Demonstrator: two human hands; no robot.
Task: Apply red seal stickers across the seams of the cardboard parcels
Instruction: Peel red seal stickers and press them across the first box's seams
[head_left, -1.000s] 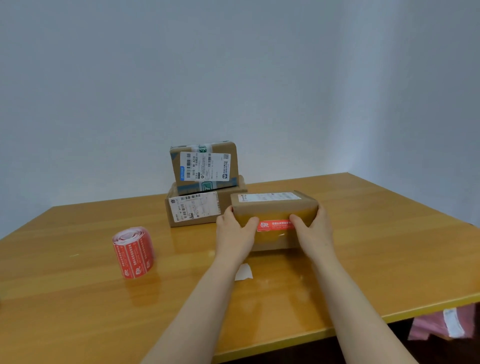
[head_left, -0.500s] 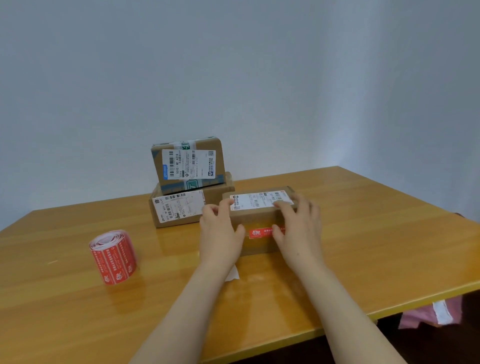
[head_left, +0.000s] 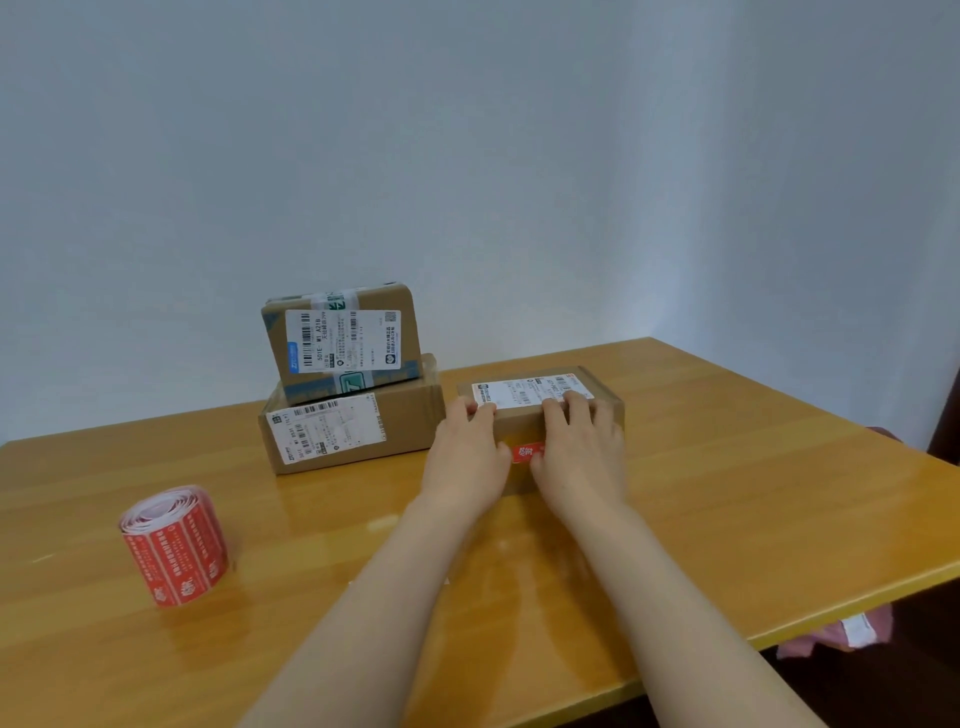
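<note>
Moved since half a second ago: both hands have closed toward each other on the near parcel (head_left: 605, 402). Less of the red sticker (head_left: 526, 452) shows between them than before.

Left hand (head_left: 465, 457): palm against the near face, fingers laid over the top edge, touching the white label (head_left: 519, 391). Pressing, not pinching.
Right hand (head_left: 582, 449): same posture, fingers flat on the label's right part, thumb side against the sticker's right end.

Sticker sits on the parcel's near face, mostly covered. Cannot tell from here whether it crosses a seam. The parcel lies flat on the table (head_left: 753, 467), just right of the two stacked parcels (head_left: 348, 384). The sticker roll (head_left: 174, 545) stands well apart, near left.

Risks (judgement):
- The tabletop looks glossy. A forward push while smoothing could slide the parcel away from the hands.
- Uneven thumb pressure may leave a lifted end or a crease in the sticker.
- The upper stacked parcel leans on the lower one. A knock from the near parcel might tip it.
- No red shows on the sides of the stacked parcels that face the camera, so they look unsealed.

Other differences from the earlier frames: a second ago the hands gripped the parcel's two ends, with the whole sticker showing. The fingers now reach farther across the label. Roll and stack are unchanged relative to each other.
</note>
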